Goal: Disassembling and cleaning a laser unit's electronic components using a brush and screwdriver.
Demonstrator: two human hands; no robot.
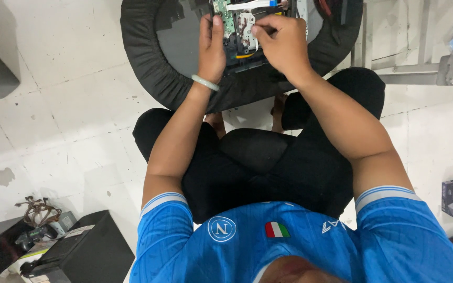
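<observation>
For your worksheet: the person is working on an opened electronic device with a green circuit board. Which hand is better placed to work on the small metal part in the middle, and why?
The right hand, probably. Its pinched fingertips already sit at the small metal part, while the left hand grips the device beside the green circuit board, steadying it.

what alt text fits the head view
Seen from above, a seated person's left hand steadies an opened electronic device on a black round cushion while the right hand works at its green circuit board.
</observation>
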